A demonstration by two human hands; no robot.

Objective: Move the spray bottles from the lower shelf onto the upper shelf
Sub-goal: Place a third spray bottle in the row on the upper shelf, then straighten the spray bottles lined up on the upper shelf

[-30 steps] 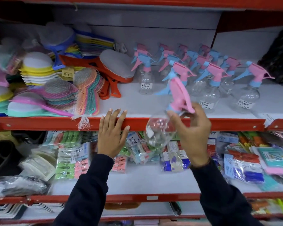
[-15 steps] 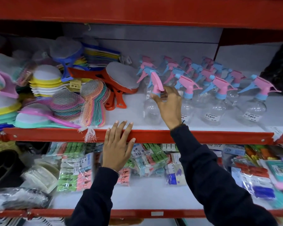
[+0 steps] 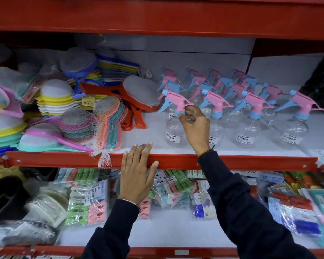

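— Where do we have the spray bottle [image 3: 174, 126] now?

— It stands upright on the upper shelf [image 3: 232, 162], at the left end of the front row of bottles, just right of the orange-handled brushes [image 3: 138, 101]. Our right hand [image 3: 194, 126] has thumb and fingertips pinched on the blue collar under the pink trigger head.

— And our left hand [image 3: 137, 172]?

— Spread flat, fingers over the red front lip of that same shelf, holding nothing. It reads as a brace.

— How do we expect these bottles to handle?

— Light, we judge. The body is clear plastic and looks empty, so the trigger head is probably the heavier end. That would make it top-heavy and easy to tip, and a nudge could knock its right-hand neighbour [image 3: 216, 128], which stands just beside it.

— So where do we take hold?

— At the neck, where we pinch it now. The collar looks stiff and gives a ridge for the fingers. The round belly is smooth, likely slippery, and may flex if squeezed. The long blue trigger lever looks thin; we wouldn't lift by it.

— Is more left below?

— On the lower shelf [image 3: 157, 232], under the red lip, we see only bagged clothes pegs [image 3: 86, 200] and packets. No spray bottle shows there, though our arms hide part of it.
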